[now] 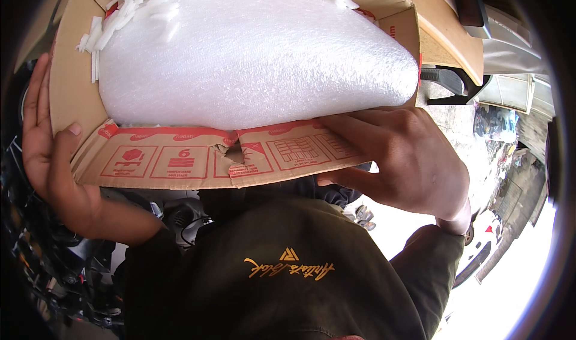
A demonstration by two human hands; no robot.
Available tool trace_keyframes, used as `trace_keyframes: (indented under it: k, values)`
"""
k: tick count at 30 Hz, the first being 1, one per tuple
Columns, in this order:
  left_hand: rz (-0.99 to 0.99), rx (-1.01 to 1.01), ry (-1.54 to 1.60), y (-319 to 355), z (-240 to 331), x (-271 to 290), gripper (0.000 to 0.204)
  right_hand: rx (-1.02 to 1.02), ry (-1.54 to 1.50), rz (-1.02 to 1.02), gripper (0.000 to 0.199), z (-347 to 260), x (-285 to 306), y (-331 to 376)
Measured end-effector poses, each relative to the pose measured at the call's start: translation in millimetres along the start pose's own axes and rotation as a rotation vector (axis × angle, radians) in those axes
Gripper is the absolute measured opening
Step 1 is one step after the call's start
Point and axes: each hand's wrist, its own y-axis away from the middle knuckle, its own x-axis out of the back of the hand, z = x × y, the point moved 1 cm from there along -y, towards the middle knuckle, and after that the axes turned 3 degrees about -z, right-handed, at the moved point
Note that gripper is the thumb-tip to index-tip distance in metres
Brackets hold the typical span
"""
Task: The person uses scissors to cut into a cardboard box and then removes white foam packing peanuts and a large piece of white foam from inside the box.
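Note:
An open cardboard box (72,82) with red printing holds a large bulging bundle in white foam wrap (252,58). Along its left side my left hand (54,142) grips the box, fingers up the outside and thumb at the near left corner. My right hand (402,160) pinches the near flap (192,169) towards its right end, fingers over the top and thumb beneath. That flap is folded out towards me, and its upper edge is torn near the middle. What the foam wraps is hidden.
Loose white foam strips (129,7) are tucked along the far and left inner walls. Beyond the box on the right is a wooden tabletop edge (450,43). Dark, cluttered items (60,268) lie below left, and a bright floor shows at right.

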Motion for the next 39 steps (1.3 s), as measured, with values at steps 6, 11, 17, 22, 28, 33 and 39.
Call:
trace_keyframes:
  k: [6, 11, 17, 22, 28, 33, 39]
  values:
    - [0.054, 0.027, -0.014, 2.4, 7.0, -5.6, 0.075, 0.098, 0.011, -0.041, 0.049, 1.8, -12.1, -11.8]
    - [-0.028, -0.004, 0.052, -0.4, 5.4, -5.6, 0.075, 0.142, 0.082, 0.157, 0.048, 10.8, -30.5, -6.3]
    - [0.047, 0.0, -0.004, -3.7, 12.3, -18.1, 0.073, 0.057, -0.077, 0.283, 0.054, -0.6, -7.4, 9.9]
    - [-0.025, -0.019, -0.083, -10.3, 4.3, -5.1, 0.074, 0.137, -0.063, 0.277, 0.056, -1.4, -12.4, -1.7]
    - [0.004, 0.036, -0.077, -1.2, 6.3, -2.2, 0.074, 0.074, 0.079, 0.161, 0.056, -4.5, -22.2, -18.8]
    - [0.01, 0.034, 0.014, 0.1, 7.4, -8.6, 0.076, 0.058, 0.099, -0.05, 0.055, -6.6, -20.6, -33.3]
    - [0.036, 0.013, -0.004, -1.6, 4.2, -2.3, 0.077, 0.146, -0.011, 0.224, 0.073, -9.3, -9.8, -3.2]
